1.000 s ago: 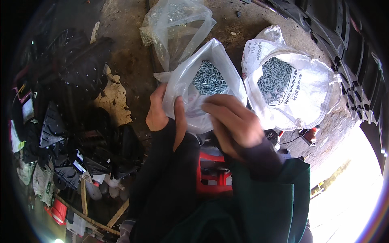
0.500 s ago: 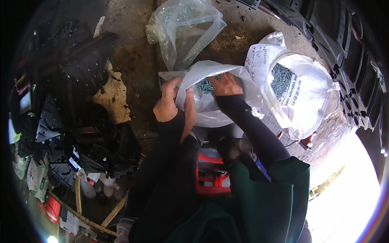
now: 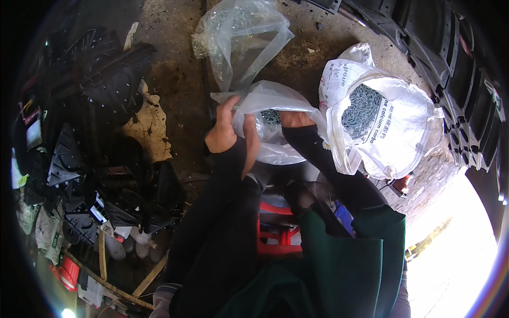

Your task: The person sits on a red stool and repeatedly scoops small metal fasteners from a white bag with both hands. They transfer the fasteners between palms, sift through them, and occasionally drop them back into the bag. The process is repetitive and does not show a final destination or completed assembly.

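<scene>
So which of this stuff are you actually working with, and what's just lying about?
In use:
left hand
right hand
clear bag of screws

Lying about:
white sack of screws
second clear bag
black plastic parts
red stool

Stained concrete floor [image 3: 175, 63]; black plastic parts [image 3: 101, 69] heaped left (glare lower right).

I see thin, glossy clear plastic in the bag [image 3: 275, 114] I hold, with dull grey metal screws [image 3: 271, 116] inside. The white sack [image 3: 382, 127] looks woven plastic, the floor [image 3: 175, 79] rough concrete.
</scene>
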The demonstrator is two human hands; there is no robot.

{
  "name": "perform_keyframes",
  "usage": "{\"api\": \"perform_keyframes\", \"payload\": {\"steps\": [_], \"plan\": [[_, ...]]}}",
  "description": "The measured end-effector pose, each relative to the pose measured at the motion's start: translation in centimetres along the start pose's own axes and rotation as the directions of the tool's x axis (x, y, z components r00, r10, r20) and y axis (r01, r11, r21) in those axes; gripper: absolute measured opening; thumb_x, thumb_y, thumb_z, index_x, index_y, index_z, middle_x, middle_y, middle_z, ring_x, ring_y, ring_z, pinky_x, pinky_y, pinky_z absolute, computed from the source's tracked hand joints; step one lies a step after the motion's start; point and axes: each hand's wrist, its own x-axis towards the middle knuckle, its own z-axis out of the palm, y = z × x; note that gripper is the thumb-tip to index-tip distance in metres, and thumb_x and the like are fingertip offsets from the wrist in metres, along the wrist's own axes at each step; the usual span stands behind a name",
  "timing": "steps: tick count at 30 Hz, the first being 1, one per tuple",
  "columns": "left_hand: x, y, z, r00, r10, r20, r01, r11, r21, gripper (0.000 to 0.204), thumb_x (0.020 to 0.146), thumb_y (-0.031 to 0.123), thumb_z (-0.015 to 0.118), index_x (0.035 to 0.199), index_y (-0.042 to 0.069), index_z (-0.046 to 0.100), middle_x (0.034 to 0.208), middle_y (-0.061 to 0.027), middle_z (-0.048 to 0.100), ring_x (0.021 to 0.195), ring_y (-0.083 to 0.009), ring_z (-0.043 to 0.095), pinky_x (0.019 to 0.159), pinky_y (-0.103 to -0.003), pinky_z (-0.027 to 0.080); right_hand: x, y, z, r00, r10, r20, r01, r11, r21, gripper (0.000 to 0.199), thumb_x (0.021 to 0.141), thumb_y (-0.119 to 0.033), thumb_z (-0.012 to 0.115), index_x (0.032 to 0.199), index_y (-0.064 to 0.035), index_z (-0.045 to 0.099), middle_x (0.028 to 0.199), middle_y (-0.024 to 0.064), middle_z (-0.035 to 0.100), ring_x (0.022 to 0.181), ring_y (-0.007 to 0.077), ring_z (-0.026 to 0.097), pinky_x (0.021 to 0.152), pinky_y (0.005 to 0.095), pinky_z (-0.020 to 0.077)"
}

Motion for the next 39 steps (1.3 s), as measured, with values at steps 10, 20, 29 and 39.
{"api": "perform_keyframes", "payload": {"steps": [10,20,29,39], "plan": [[-2.6,3.3,-2.2,0.904,0.382,0.19,-0.306,0.891,-0.336,0.039,0.088,0.007,0.062,0.125,-0.001,0.056,0.117,-0.0175,0.063,0.108,-0.0302,0.062,0.097,-0.037,0.046,0.8,-4.1,-11.5,0.728,0.328,0.603,-0.672,0.164,0.722,0.023,0.089,-0.005,0.064,0.11,0.0032,0.066,0.098,0.0084,0.067,0.085,0.0134,0.061,0.075,0.0253,0.0483],[-0.9,1.6,2.8,0.61,-0.104,0.785,0.785,-0.056,-0.617,0.047,0.105,0.034,0.042,0.13,-0.005,0.05,0.12,-0.0128,0.061,0.112,-0.0215,0.057,0.098,-0.035,0.042,-1.4,-6.7,-14.8,0.814,0.099,0.573,-0.545,-0.215,0.811,0.043,0.099,-0.02,0.049,0.13,0.0109,0.052,0.128,0.0219,0.058,0.12,0.0311,0.058,0.101,0.044,0.0486],[-0.7,1.5,2.2,0.642,-0.173,0.747,0.732,-0.152,-0.664,0.037,0.102,0.022,0.047,0.122,-0.008,0.056,0.114,-0.0146,0.063,0.102,-0.0205,0.06,0.092,-0.035,0.047,-1.3,-6.8,-13.6,0.822,0.047,0.567,-0.447,-0.565,0.694,0.076,0.101,-0.055,0.038,0.142,0.0092,0.037,0.14,0.0257,0.047,0.129,0.0384,0.05,0.111,0.0542,0.0376],[-0.5,1.8,1.6,0.627,-0.167,0.761,0.75,-0.134,-0.648,0.037,0.101,0.022,0.048,0.122,-0.006,0.056,0.12,-0.0183,0.062,0.106,-0.0228,0.061,0.096,-0.036,0.047,-1.9,-7.9,-15.5,0.732,0.134,0.668,-0.542,-0.481,0.689,0.085,0.098,-0.062,0.036,0.147,0.0073,0.029,0.144,0.0279,0.043,0.131,0.0402,0.047,0.113,0.0547,0.0329]]}}
